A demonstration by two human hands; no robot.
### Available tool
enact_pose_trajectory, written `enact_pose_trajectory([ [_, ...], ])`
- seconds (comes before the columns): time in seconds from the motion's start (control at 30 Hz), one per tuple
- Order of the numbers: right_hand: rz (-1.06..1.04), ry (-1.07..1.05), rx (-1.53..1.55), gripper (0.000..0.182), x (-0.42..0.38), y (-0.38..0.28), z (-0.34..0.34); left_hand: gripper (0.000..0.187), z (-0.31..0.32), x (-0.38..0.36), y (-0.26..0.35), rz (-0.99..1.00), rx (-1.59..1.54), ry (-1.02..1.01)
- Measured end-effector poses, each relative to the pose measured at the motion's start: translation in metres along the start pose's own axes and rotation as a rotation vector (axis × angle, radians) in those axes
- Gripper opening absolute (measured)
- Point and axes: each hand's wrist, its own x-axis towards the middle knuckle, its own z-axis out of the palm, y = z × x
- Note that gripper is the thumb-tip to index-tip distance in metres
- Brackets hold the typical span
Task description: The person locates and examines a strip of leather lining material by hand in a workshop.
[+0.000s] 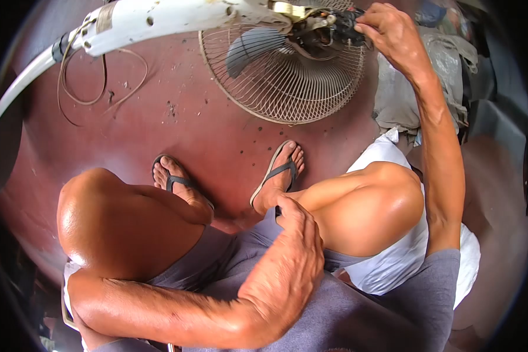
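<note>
A fan lies across the top of the view, its wire cage (299,88) over a grey blade and its long white stand (176,20) reaching left. The motor part (334,28) behind the cage is exposed, with wires and dark grime. My right hand (390,29) pinches the dark end of that motor part between thumb and fingers. My left hand (290,252) rests near my lap beside the right thigh, its fingers curled; a small dark bit shows by the fingertips, too little to identify.
On the reddish floor (170,129), a thin cable (104,88) loops at the left, among small debris. My sandalled feet stand below the cage. Plastic bags (393,94) lie at the upper right, and white cloth (393,264) is under my right leg.
</note>
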Motion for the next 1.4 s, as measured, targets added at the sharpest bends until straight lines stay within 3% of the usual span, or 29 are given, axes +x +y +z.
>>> enact_pose_trajectory([
  [0.3,0.040,-0.088,-0.014,0.016,0.007,-0.004,-0.001,0.040,0.040,-0.079,-0.020,0.042,-0.173,0.092],
  [0.67,0.246,-0.212,-0.044,0.018,0.021,-0.027,-0.010,0.041,0.078,-0.150,-0.066,0.126,-0.296,0.176],
  [1.4,0.243,-0.217,-0.063,0.014,0.029,-0.038,-0.008,0.042,0.103,-0.182,-0.121,0.182,-0.451,0.247],
])
